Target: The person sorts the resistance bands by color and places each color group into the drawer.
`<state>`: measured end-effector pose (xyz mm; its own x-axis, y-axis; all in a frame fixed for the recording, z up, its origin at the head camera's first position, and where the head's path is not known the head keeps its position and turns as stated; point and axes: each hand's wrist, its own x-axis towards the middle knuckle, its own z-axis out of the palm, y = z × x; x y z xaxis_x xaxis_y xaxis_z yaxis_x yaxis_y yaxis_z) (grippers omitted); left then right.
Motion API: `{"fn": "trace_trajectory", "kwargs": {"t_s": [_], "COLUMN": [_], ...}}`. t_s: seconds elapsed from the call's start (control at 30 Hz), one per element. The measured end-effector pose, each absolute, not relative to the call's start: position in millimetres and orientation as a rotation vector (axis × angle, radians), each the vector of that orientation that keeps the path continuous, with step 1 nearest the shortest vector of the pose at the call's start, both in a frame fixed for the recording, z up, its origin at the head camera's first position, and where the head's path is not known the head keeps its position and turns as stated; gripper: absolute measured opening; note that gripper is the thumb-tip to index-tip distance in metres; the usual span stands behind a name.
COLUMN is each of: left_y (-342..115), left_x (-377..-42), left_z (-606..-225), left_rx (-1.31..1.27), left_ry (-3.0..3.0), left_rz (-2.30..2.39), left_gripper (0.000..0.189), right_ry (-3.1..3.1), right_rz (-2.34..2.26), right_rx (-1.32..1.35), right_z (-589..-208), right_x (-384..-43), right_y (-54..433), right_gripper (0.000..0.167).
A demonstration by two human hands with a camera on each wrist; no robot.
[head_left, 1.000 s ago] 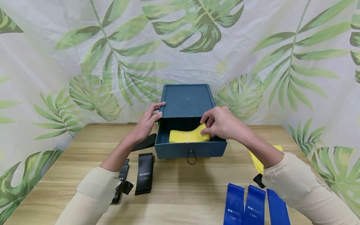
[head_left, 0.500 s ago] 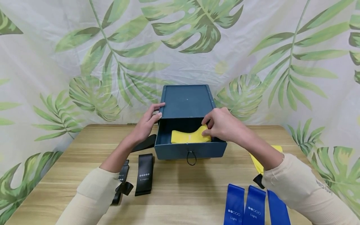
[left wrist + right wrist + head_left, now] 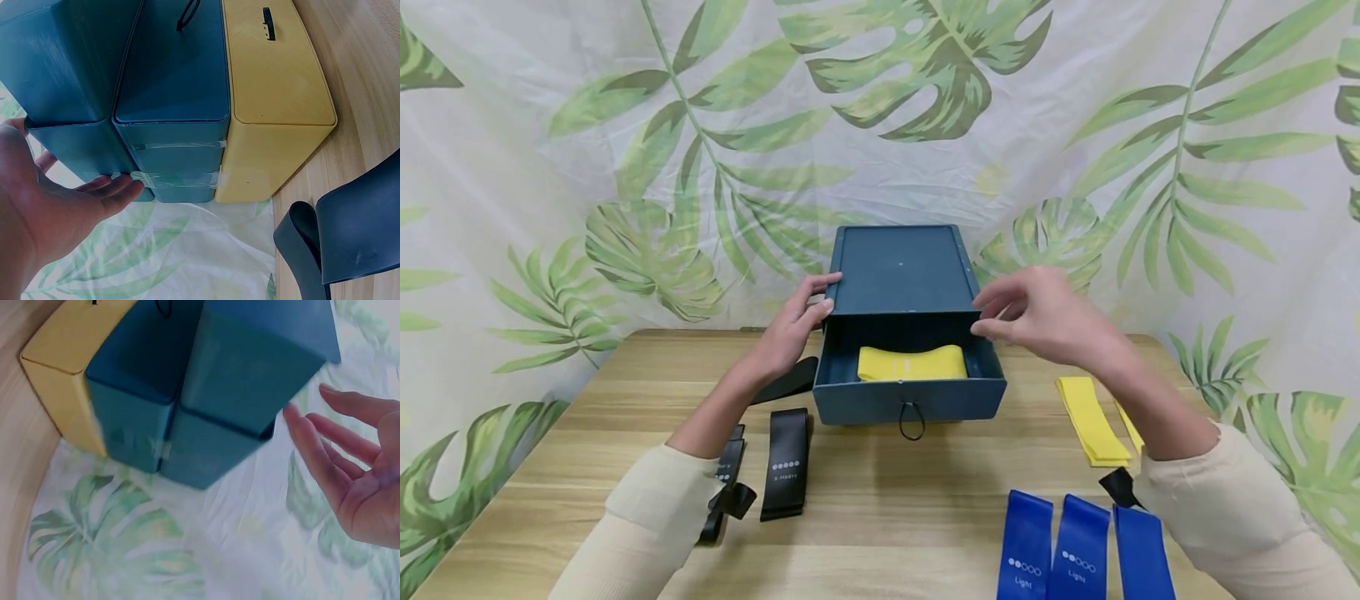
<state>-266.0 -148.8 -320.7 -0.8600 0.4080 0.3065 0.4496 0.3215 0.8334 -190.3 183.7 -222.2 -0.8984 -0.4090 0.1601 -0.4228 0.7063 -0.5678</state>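
Band [image 3: 912, 364], yellow, inside pulled-out drawer [image 3: 857, 403]

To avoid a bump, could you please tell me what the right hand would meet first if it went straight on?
The right hand would probably meet the blue drawer unit first, near its front right corner, though the depth between them is unclear.

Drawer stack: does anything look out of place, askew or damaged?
One oddity: in the left wrist view, clear tape crosses the side of the middle blue drawer unit, looking makeshift. No damage shows on the open top drawer or its yellow resistance band.
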Motion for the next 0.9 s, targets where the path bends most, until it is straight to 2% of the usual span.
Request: {"fn": "trace_trajectory", "kwargs": {"t_s": [0.23,0.57,0.9], "left_y": [-148.4,-148.1,-147.7], "left_x": [-265.6,-265.1,-264.4], "left_z": [-320.3,-319.6,-319.6], "left_rx": [-0.813,-0.810,-0.813], "left_ry": [-2.524,-2.523,-2.529], "left_rz": [-1.612,-1.614,-1.613], "left_gripper": [0.051,0.051,0.051], "right_ry": [-2.805,-2.730,-2.817], "right_rz": [1.088,1.331,1.357], "right_rx": [0.560,0.456,0.313], "right_z": [-235.1,-289.1,-329.5], "right_x": [-201.0,-213.5,-217.5], "right_y": [223.9,274.9,299.6], "right_gripper": [0.028,0.029,0.034]}}
